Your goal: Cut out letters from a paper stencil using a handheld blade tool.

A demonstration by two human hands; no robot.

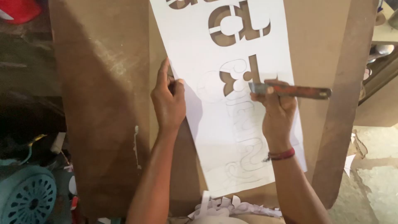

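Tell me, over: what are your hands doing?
Left hand pinning white paper stencil sheet. Right hand gripping red-handled utility knife, blade at cut-out shape. Nothing blocking.

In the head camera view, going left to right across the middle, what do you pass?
Teal fan → brown board → left hand → white paper → right hand → knife handle → wooden plank

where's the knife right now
In the head view the knife is right of centre, gripped in the right hand. Its blade end lies on the white paper, beside the cut-out shapes, across from the left hand at the sheet's left edge.
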